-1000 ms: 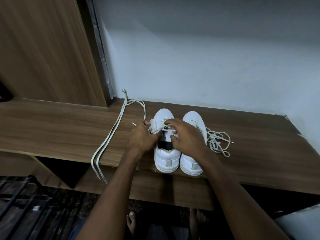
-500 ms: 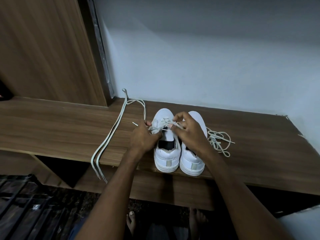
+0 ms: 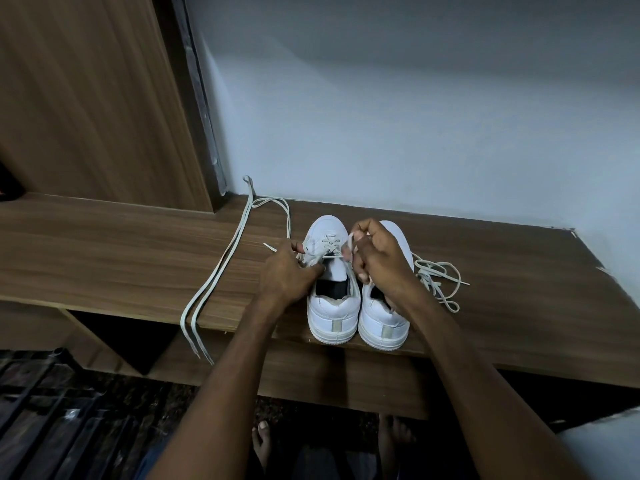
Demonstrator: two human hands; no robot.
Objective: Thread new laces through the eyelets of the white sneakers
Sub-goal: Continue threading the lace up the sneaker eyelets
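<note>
Pinching lace above sneaker, right hand

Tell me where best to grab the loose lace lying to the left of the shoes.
Probably pinch the long lace near its ends, which hang over the shelf front edge. Come from the front, below the edge: there both strands dangle free, side by side, nothing crowding them.

We note a wood-grain shelf spanning nine to three o'clock, its front edge dropping to a lower board at six. A tall wooden panel rises at ten o'clock, a dark strip along its right edge. A pale bluish wall fills twelve to two. Light is dim. Dark slatted floor lies at seven.
</note>
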